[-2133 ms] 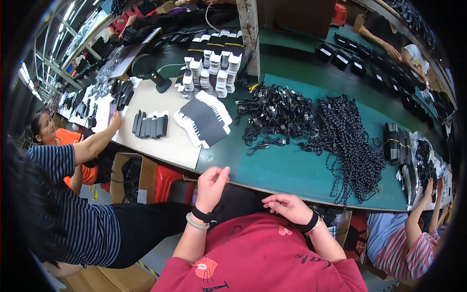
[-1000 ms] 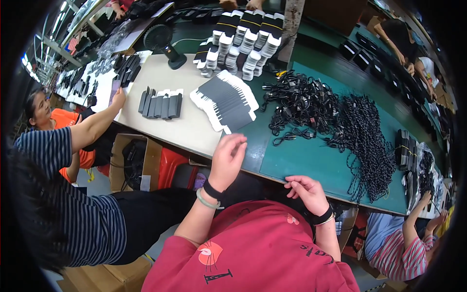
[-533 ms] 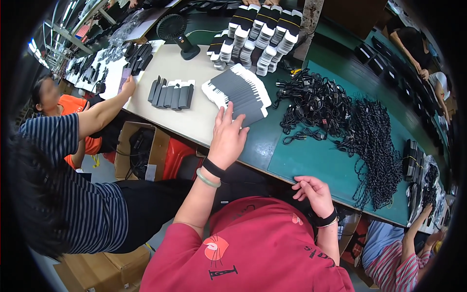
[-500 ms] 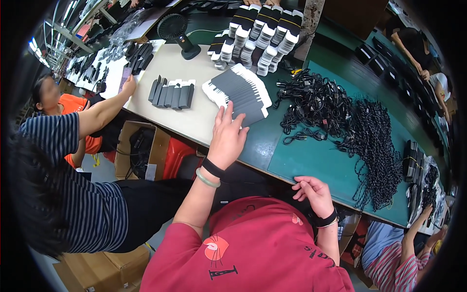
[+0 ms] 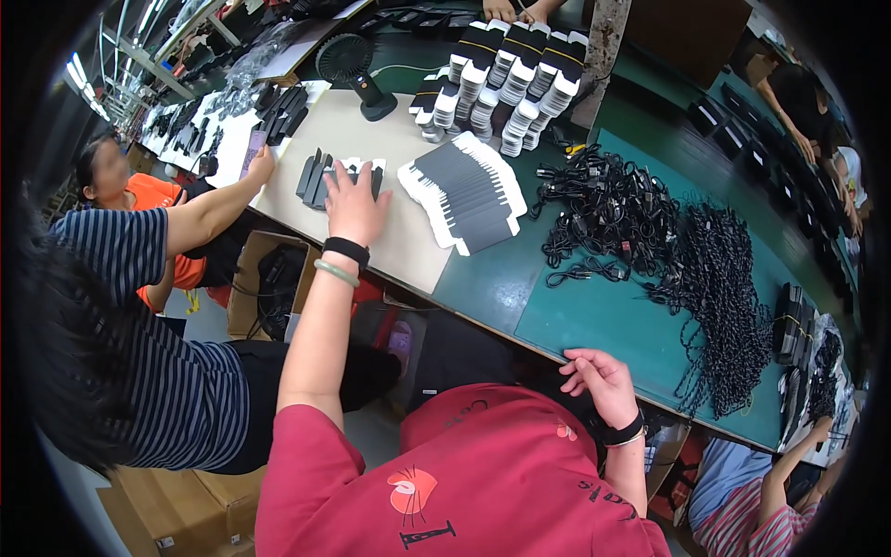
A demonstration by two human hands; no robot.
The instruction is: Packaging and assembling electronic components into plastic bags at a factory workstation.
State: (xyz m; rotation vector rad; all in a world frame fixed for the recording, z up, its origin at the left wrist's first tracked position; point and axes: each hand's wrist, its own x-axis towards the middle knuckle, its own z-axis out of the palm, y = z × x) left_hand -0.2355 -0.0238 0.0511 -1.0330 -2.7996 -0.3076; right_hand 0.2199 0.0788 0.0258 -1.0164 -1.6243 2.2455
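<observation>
My left hand reaches over a short row of small dark grey folded boxes on the cream board. Its fingers are spread and lie on the right part of the row, hiding some boxes. Just right of it lies a fanned stack of flat dark grey box blanks with white flaps, untouched. My right hand stays by the table's front edge, its fingers curled together with nothing visible in them.
Banded stacks of flat black-and-white boxes and a black desk fan stand behind. Right are black cables and a heap of twisted black cords. A co-worker in a striped top sits close at left, one arm over the table.
My left hand has moved left, off the fanned blanks and onto the row of small boxes. My right hand has hardly moved. The view has shifted slightly.
</observation>
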